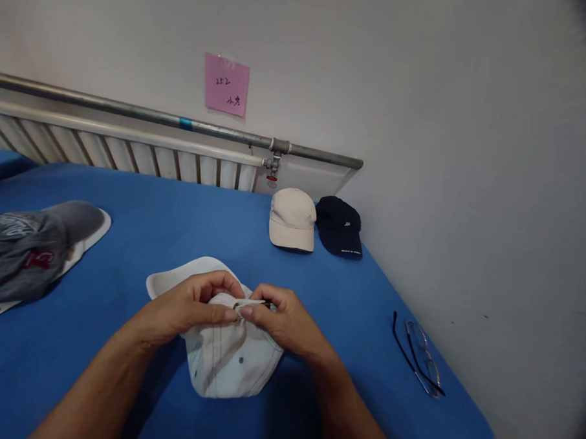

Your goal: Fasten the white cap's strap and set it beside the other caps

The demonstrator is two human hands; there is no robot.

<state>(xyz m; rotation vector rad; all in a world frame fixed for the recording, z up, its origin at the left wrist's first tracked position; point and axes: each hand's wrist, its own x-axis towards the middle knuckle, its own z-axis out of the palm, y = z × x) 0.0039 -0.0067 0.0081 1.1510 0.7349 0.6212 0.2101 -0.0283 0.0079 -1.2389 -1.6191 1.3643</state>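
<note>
A white baseball cap [233, 366] is held just over the blue table cover, its brim pointing up and to the left. My left hand [199, 303] pinches the cap near its back strap, thumb and index finger closed. From the other side my right hand [283, 316] grips the strap [248, 303] between thumb and fingers, close to a small metal buckle. The two thumbs almost meet at the buckle. Part of the strap is hidden under my fingers.
A beige cap [293, 219] and a navy cap [340, 227] sit side by side at the back. Grey caps [34, 247] lie at the left. Eyeglasses [420, 358] rest near the right edge of the blue cover [177, 208]. Behind are a radiator [145, 158], a pipe and a pink note [226, 84].
</note>
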